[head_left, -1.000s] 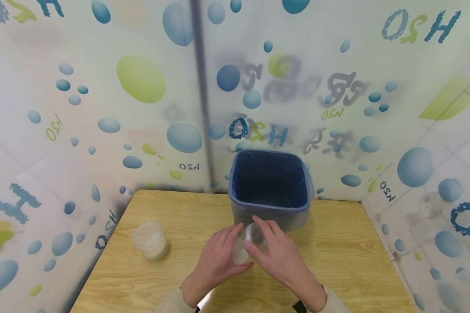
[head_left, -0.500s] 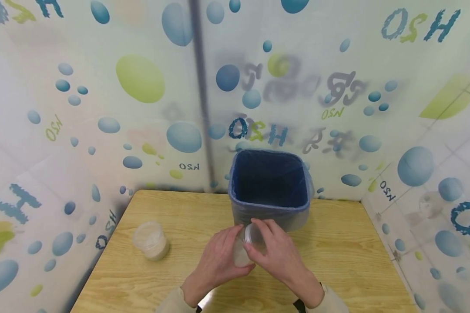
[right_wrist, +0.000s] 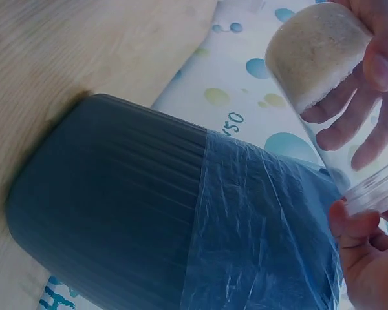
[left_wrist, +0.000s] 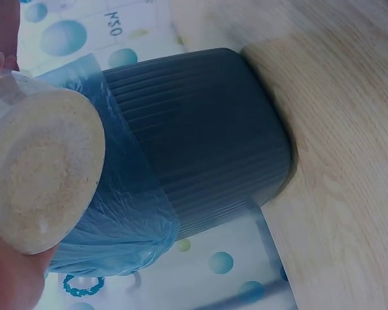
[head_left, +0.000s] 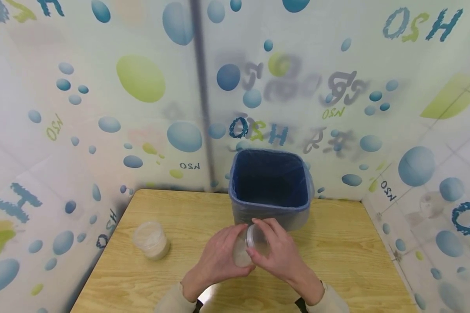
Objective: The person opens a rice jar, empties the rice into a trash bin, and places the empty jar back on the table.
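Just this side of the lined bin (head_left: 273, 214), the person's left hand (head_left: 219, 253) is wrapped round a tilted clear jar (head_left: 240, 253) with pale grains (right_wrist: 320, 51), held off the surface (head_left: 192, 221), while the right hand (head_left: 280, 254) grips its ridged end (right_wrist: 377, 189), perhaps a lid, though my view is half blocked. Over to the left sits another clear tub (head_left: 152, 243).

Smooth clear plastic-looking jar (right_wrist: 322, 68), ribbed matt plastic bin (right_wrist: 110, 200), crinkled glossy plastic liner (right_wrist: 258, 226), wood-grained tabletop (head_left: 348, 248)

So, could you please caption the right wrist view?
Left hand and right hand hold a clear jar of pale grains by a lined bin.
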A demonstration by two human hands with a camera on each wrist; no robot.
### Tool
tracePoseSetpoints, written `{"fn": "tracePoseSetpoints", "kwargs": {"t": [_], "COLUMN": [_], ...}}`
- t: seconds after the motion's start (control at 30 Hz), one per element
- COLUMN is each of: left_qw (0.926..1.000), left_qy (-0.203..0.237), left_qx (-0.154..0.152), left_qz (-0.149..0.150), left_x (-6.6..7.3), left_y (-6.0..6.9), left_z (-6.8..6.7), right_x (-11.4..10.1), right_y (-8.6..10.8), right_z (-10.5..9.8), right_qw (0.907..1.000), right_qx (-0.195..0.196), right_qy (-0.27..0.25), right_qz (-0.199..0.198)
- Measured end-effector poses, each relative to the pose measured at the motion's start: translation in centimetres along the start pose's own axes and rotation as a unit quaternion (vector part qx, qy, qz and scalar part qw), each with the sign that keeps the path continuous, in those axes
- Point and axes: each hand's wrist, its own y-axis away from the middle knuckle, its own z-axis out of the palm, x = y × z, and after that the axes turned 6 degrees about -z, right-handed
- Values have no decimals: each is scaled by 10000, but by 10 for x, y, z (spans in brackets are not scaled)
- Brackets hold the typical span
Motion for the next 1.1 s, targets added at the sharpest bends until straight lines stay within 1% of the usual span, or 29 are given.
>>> {"fn": "tracePoseSetpoints", "kwargs": {"t": [0.1, 0.23, 0.27, 0.33, 0.5, 0.77, 0.8, 0.93, 1.1], "left_qw": [9993, 9944, 9930, 9921, 9923, 9882, 9879, 9881, 9898], "left_qy": [294, 765, 841, 879, 841, 906, 905, 851, 799], "left_qx": [-206, -575, -645, -698, -753, -1087, -1112, -1140, -1070], "left_qz": [-134, -445, -514, -562, -507, -583, -588, -579, -494], "left_x": [1, 3, 4, 4, 3, 3, 3, 3, 4], "left_y": [0, 1, 1, 2, 2, -1, -1, -1, -1], "left_z": [-2, -6, -6, -6, -6, -12, -13, -13, -13], "right_x": [1, 4, 5, 6, 7, 11, 11, 12, 12], "right_y": [0, -1, -1, -2, -4, -3, -2, -1, 0], "right_z": [-1, -1, -1, -1, -5, -11, -13, -16, -21], "right_qw": [9996, 9967, 9958, 9946, 9944, 9919, 9917, 9895, 9858], "right_qx": [60, 148, 164, 186, 62, -361, -446, -688, -918], "right_qy": [84, 270, 289, 279, 95, -415, -488, -761, -1013], "right_qz": [-251, -753, -855, -978, -1049, -1141, -1099, -1017, -972]}}
